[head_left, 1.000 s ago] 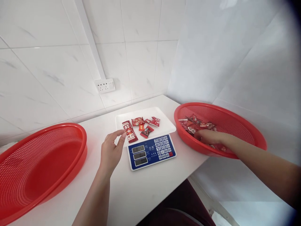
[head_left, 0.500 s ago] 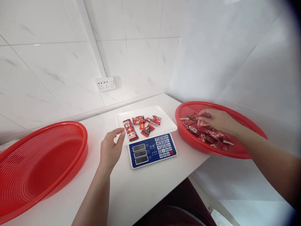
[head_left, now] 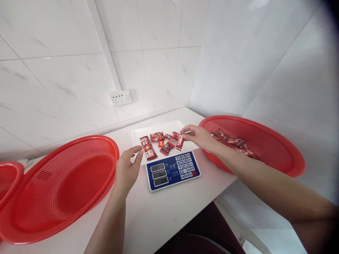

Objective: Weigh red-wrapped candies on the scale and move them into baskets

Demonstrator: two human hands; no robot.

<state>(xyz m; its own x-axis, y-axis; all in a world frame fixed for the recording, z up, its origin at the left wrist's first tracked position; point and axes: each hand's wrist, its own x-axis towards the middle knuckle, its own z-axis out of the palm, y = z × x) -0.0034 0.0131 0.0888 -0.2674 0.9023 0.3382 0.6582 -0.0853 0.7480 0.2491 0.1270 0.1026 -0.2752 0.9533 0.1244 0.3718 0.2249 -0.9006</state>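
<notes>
A blue electronic scale (head_left: 172,170) with a white weighing tray (head_left: 140,133) sits on the white counter. Several red candy packets (head_left: 159,142) lie on the tray. My right hand (head_left: 199,136) reaches over the tray's right side, its fingers pinching a small red packet (head_left: 180,142) that hangs just above the tray. My left hand (head_left: 127,171) hovers at the tray's left edge, fingers loosely curved and apart, holding nothing. A red mesh basket (head_left: 275,164) at the right holds more red packets (head_left: 235,144).
A large red mesh basket (head_left: 63,183) with nothing in it stands at the left, and the rim of another red basket (head_left: 6,180) shows at the far left. A wall socket (head_left: 121,97) is on the tiled wall behind. The counter's front edge drops off near me.
My right hand has come out of the right basket and moved left over the scale's tray with a packet. The left hand has stayed by the tray's left edge.
</notes>
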